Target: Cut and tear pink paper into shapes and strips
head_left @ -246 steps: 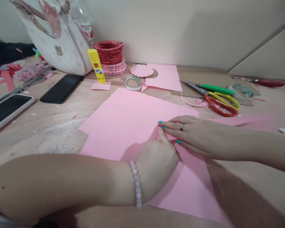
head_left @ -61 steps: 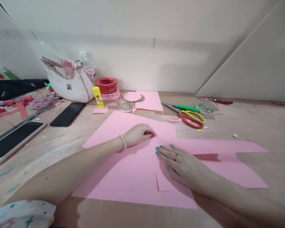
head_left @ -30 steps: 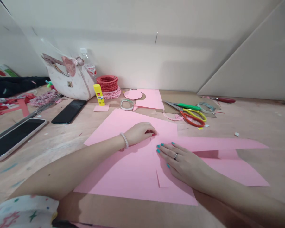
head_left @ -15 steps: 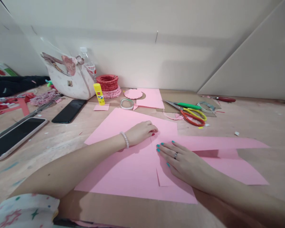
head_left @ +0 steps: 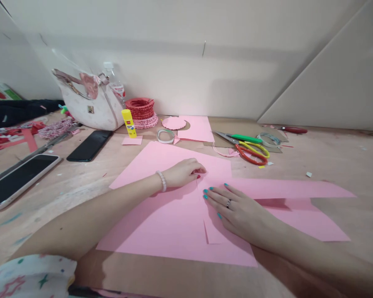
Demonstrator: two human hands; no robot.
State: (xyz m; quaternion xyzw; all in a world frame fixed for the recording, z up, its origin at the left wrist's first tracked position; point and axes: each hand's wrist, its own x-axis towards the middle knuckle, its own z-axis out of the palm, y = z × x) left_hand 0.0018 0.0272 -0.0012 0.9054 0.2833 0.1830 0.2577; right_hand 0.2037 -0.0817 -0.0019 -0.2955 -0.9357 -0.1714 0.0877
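A large pink paper sheet lies on the wooden table in front of me, with a second folded pink sheet over its right side. My left hand, with a bead bracelet at the wrist, rests curled on the paper, its fingertips pressed on the folded edge. My right hand, with teal nails and a ring, lies flat with fingers stretched out on the folded sheet, just right of the left fingertips.
Scissors with red, yellow and green handles lie behind the paper. A yellow glue stick, tape roll, stacked scalloped paper rings and a white handbag stand at the back. Two phones lie at left.
Since eight seconds ago the view has pulled back and the folded sheet lies spread to the right. In the last second the hands have hardly moved.
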